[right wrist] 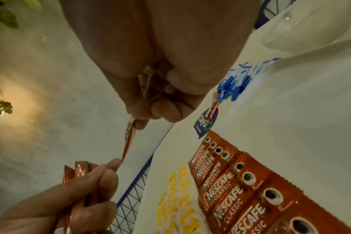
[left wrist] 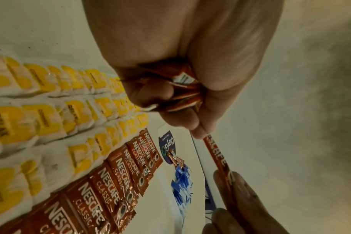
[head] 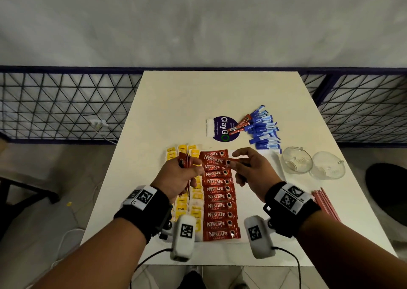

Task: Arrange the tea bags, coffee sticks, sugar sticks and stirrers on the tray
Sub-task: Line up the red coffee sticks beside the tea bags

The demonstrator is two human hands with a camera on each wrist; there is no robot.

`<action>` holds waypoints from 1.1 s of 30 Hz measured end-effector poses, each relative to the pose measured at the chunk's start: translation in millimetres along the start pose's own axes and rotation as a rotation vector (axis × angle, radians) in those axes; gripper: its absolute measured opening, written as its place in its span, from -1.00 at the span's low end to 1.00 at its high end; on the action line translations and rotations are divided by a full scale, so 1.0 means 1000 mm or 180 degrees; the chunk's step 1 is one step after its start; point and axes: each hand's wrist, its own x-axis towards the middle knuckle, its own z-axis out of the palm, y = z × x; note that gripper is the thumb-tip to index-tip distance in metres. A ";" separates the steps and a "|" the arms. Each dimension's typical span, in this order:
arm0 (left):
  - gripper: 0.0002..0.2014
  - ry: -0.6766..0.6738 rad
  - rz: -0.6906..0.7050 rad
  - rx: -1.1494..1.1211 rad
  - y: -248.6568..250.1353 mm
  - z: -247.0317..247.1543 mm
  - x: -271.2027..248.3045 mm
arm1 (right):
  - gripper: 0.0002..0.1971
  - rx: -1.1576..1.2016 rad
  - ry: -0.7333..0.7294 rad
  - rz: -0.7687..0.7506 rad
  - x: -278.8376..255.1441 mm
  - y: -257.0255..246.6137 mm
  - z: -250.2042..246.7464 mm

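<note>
My left hand [head: 185, 174] grips a bunch of red coffee sticks [head: 184, 160] in its fist above the tea bags. One more coffee stick [left wrist: 216, 158] stretches from its fingertips to my right hand [head: 253, 169], which pinches the other end. Below both hands, a long column of coffee sticks [head: 218, 197] lies flat on the white tray [head: 248, 207]. Columns of yellow tea bags [head: 193, 192] lie to its left. Blue sugar sticks [head: 264, 130] sit in a loose pile further back, with three stray coffee sticks [head: 239, 125] beside them. Thin red stirrers [head: 326, 203] lie at the right edge.
Two clear glass cups [head: 297, 160] [head: 328, 165] stand on the table to the right of the tray. A round purple sticker [head: 224, 129] is on the tabletop behind the tray. A blue wire-mesh fence [head: 66, 103] runs behind the table.
</note>
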 end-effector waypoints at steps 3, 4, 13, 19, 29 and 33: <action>-0.92 0.0261 0.0097 0.0031 0.000 0.007 -0.006 | -0.94 -0.0177 0.0067 -0.0022 -0.003 0.005 -0.008; -0.89 0.0342 0.0111 0.0042 0.000 0.008 -0.008 | -0.95 -0.0199 0.0047 -0.0035 -0.005 0.005 -0.011; -0.89 0.0301 -0.0250 -0.0695 -0.007 0.022 -0.018 | -0.86 -0.0141 -0.0225 0.0143 -0.009 0.012 -0.015; -0.87 0.0379 -0.0157 -0.0044 -0.013 0.020 -0.018 | -0.84 -0.0429 -0.0168 0.0214 -0.004 0.021 -0.025; -0.81 0.0645 -0.0505 0.0517 -0.052 -0.034 -0.009 | -0.90 -0.1027 -0.0041 0.0980 -0.001 0.081 -0.025; -0.80 0.0581 -0.0482 0.0551 -0.056 -0.038 -0.009 | -0.87 -0.1412 0.0032 0.1039 0.005 0.095 -0.020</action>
